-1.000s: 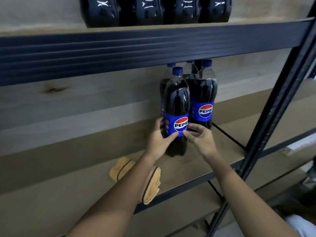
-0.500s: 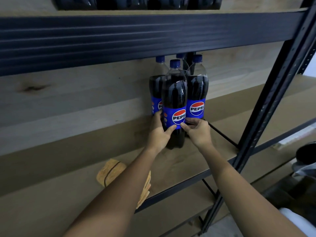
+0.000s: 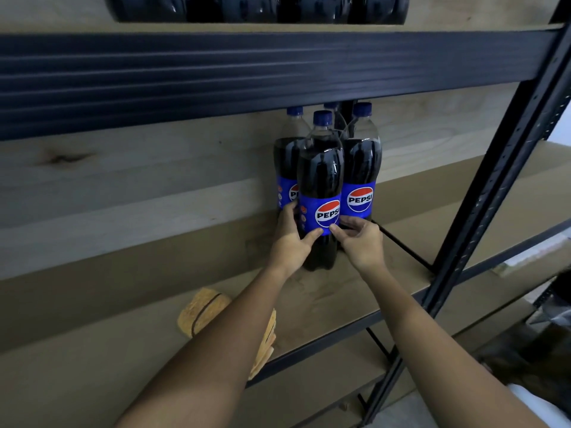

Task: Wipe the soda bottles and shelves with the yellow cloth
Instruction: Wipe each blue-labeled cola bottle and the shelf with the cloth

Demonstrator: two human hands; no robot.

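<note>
Left hand [image 3: 290,242] and right hand [image 3: 360,242] clasp the front dark plastic blue-labelled soda bottle [image 3: 321,193] at centre frame, fingers curled round its label. Full, so likely heavy and slick; grip low at the waist. Soft yellow cloth [image 3: 204,310] lies unheld at lower centre.

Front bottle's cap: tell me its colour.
Blue. The cap tops the front bottle, seen clearly in the head view.

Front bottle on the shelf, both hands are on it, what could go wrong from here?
1. The front bottle stands tight against the other bottles; moving it with the left hand and right hand could topple them.
2. The yellow cloth lies at the shelf edge under the left forearm; pulling back could drag it off.
</note>
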